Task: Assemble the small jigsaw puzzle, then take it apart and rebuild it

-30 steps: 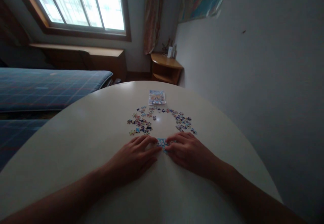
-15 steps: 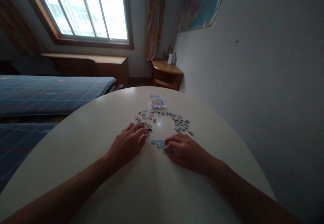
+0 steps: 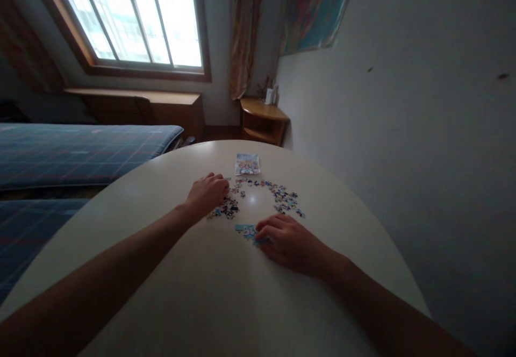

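Loose jigsaw puzzle pieces (image 3: 229, 208) lie in an arc on a white round table. At the arc's left side, my left hand (image 3: 208, 193) is over some of them, its fingers curled down and close together. Its fingertips are hidden, so any piece in them cannot be made out. Nearer to me lies a joined section of light-blue puzzle (image 3: 245, 231), several pieces wide, with a straight far edge. My right hand (image 3: 287, 244) grips its right end with bent fingers, covering that part. More loose pieces (image 3: 285, 198) form the arc's right side.
Beyond the arc lies a small printed packet or picture sheet (image 3: 247, 164) on the table (image 3: 193, 292). A bed with a plaid mattress (image 3: 88, 150) stands to the left, a wooden corner shelf (image 3: 265, 111) at the back. The wall (image 3: 423, 158) runs along the right.
My left hand has moved away from me, uncovering pieces nearer me, and its fingers are more curled. My right hand stays at the joined section. The view has shifted slightly.
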The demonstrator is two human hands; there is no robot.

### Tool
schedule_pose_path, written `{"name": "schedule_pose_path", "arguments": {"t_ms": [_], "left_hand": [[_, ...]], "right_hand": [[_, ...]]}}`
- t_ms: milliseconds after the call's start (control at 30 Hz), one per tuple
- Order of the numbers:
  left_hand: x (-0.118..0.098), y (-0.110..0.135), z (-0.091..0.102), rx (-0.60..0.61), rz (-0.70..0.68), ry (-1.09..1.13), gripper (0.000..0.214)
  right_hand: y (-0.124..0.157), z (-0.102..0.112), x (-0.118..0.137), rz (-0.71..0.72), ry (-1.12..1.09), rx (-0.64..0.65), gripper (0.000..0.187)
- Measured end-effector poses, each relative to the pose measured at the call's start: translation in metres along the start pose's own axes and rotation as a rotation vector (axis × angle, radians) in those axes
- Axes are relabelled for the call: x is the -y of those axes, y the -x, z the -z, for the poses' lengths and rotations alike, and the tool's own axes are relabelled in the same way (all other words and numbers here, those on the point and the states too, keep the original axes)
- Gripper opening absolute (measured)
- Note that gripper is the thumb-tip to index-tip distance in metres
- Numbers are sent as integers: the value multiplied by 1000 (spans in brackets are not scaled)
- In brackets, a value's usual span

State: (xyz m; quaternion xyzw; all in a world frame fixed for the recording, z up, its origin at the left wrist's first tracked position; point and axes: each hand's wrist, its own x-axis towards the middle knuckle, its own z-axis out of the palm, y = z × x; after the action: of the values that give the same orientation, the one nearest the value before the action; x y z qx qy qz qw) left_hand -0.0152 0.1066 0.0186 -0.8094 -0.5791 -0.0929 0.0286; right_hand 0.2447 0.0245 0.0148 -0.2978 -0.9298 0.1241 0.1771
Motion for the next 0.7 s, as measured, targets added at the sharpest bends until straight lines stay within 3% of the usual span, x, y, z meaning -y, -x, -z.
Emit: {"name": "schedule_pose_path", "arguments": {"t_ms": [400,567,700], "left_hand": [[13,-3,14,159,-131,129,15],[19,1,15,146,-199,193,19],[4,16,19,46,-118,289,17]], "right_hand": [[0,2,4,68,-16,44,24],[1,1,3,57,-27,52,25],[0,0,3,46,-54,55,25]]}}
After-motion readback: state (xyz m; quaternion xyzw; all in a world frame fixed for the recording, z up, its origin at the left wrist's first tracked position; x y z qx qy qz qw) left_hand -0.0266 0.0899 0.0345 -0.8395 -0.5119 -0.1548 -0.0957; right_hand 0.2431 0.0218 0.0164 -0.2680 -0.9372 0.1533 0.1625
